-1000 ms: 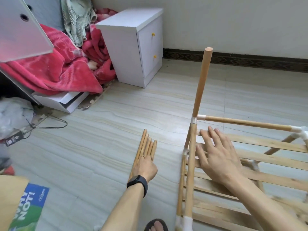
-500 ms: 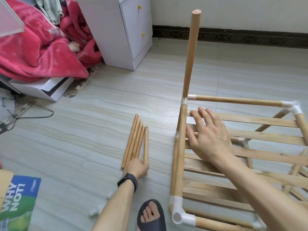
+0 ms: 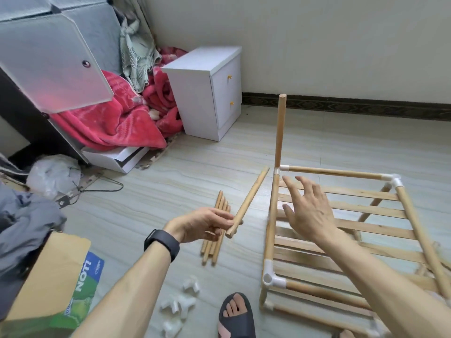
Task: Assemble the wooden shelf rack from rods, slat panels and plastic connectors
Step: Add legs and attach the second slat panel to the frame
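The part-built wooden rack [image 3: 412, 215] stands on the floor at the right, with slat panels inside a rod frame and white plastic connectors at its corners. One upright rod [image 3: 280, 130] rises from the far left corner connector. My left hand [image 3: 203, 224] pinches the near end of a loose rod [image 3: 249, 202], lifted off the floor and pointing toward the rack. Under it lies a bundle of several rods [image 3: 216, 231]. My right hand [image 3: 308, 211] hovers above the slats, fingers spread, holding nothing. Loose white connectors [image 3: 179, 304] lie near my foot.
A white bedside cabinet [image 3: 207, 93] stands against the far wall. Red blankets [image 3: 109, 125] and a translucent panel [image 3: 48, 62] fill the left. A cardboard box [image 3: 48, 284] and grey cloth sit at the near left. My sandalled foot [image 3: 235, 315] is at the bottom.
My left hand has picked one rod out of the bundle and raised it off the floor. My right hand has lifted off the slats. The camera has tilted up.
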Available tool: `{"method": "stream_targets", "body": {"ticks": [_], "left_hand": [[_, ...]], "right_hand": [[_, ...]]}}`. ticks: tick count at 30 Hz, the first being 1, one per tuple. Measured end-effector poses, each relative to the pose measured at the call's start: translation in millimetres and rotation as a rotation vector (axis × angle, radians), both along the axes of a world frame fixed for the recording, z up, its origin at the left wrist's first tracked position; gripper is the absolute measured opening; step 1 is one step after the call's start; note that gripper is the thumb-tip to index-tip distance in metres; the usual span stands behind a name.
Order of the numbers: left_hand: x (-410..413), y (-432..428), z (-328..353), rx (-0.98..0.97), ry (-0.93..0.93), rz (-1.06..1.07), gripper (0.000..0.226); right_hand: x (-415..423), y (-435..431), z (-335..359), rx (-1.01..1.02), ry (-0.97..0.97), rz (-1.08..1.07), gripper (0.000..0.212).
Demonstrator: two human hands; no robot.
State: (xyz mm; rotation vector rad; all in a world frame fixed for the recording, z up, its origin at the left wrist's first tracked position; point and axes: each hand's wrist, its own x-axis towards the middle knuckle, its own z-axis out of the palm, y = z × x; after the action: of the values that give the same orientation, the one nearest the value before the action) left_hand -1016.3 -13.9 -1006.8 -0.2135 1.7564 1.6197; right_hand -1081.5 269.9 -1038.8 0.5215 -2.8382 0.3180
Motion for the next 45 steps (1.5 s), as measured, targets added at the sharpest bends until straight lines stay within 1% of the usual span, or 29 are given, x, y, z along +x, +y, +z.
{"method": "stream_targets", "body": {"ticks": [2,5,7,9,11,13,14,16,18,20,22,24,26,28,31,34,36,38,41,43,45], "left_hand": [[4.9,12.8,25.9,0.021,0.035,-0.086,0.038],[7.1,41.8,53.4,0.020,0.070,-0.218,0.038],[4.4,65.5,65.6,0.010,0.095,-0.292,0.038],[-2.4,89.9,73.7,0.016,0.112,-0.354,0.038],[-10.6,115.9,79.5,0.008,0.138,-0.423,0.037],[-18.3,142.8,82.7,-0.011,0.168,-0.438,0.038],[-21.6,155.4,83.1,-0.014,0.184,-0.421,0.037],[-26.8,177.5,81.7,-0.037,0.215,-0.403,0.027],[-29.4,194.7,77.9,-0.097,0.229,-0.457,0.019],[-32.8,209.0,71.1,-0.194,0.249,-0.494,0.018],[-37.2,220.3,61.1,-0.429,0.401,-0.504,0.020],[-41.2,228.8,47.9,-0.723,0.584,-0.523,0.038],[-43.2,236.2,32.4,-0.918,0.691,-0.513,0.053],[-48.3,242.4,14.1,-0.994,0.750,-0.482,0.061],[-62.6,249.8,-11.8,-1.063,0.784,-0.453,0.070],[-73.1,248.8,-40.1,-1.071,0.775,-0.436,0.071],[-71.7,244.6,-61.1,-1.089,0.783,-0.436,0.069],[-67.9,240.5,-77.1,-1.109,0.833,-0.403,0.070],[-70.7,238.6,-84.7,-1.114,0.868,-0.390,0.071],[-71.3,239.5,-86.3,-1.131,0.872,-0.376,0.071],[-70.6,240.9,-87.7,-1.147,0.880,-0.374,0.071]], "right_hand": [[18.6,6.2,15.4,-0.075,0.138,0.065,0.081],[43.8,22.3,36.5,-0.131,0.356,0.163,0.075],[56.5,39.6,49.8,-0.116,0.435,0.177,0.062],[66.1,61.0,62.1,-0.064,0.472,0.164,0.040],[72.8,86.0,72.6,-0.008,0.462,0.148,0.022],[77.6,113.2,79.1,0.035,0.446,0.118,0.015],[79.3,127.3,80.7,0.051,0.431,0.090,0.013],[81.3,156.5,80.8,0.088,0.365,0.007,0.013],[81.2,185.8,76.6,0.086,0.262,-0.123,0.016],[78.3,213.5,71.8,-0.021,0.156,-0.254,0.025],[73.9,235.2,69.5,-0.221,0.090,-0.334,0.025],[67.3,250.1,69.3,-0.401,0.071,-0.402,0.022],[58.3,258.3,70.1,-0.557,0.075,-0.471,0.019],[45.6,260.8,72.8,-0.661,0.077,-0.529,0.018],[18.3,261.2,73.1,-0.770,0.069,-0.574,0.015],[-9.5,256.4,68.5,-0.972,0.059,-0.622,0.004],[-26.5,251.4,64.9,-1.067,0.058,-0.639,0.006],[-42.4,246.2,61.3,-1.073,0.068,-0.638,0.008],[-60.0,242.1,53.1,-1.022,0.067,-0.639,0.013],[-65.2,239.9,48.1,-0.932,0.044,-0.654,0.021],[-68.0,238.8,46.1,-0.813,0.064,-0.654,0.026]]}}
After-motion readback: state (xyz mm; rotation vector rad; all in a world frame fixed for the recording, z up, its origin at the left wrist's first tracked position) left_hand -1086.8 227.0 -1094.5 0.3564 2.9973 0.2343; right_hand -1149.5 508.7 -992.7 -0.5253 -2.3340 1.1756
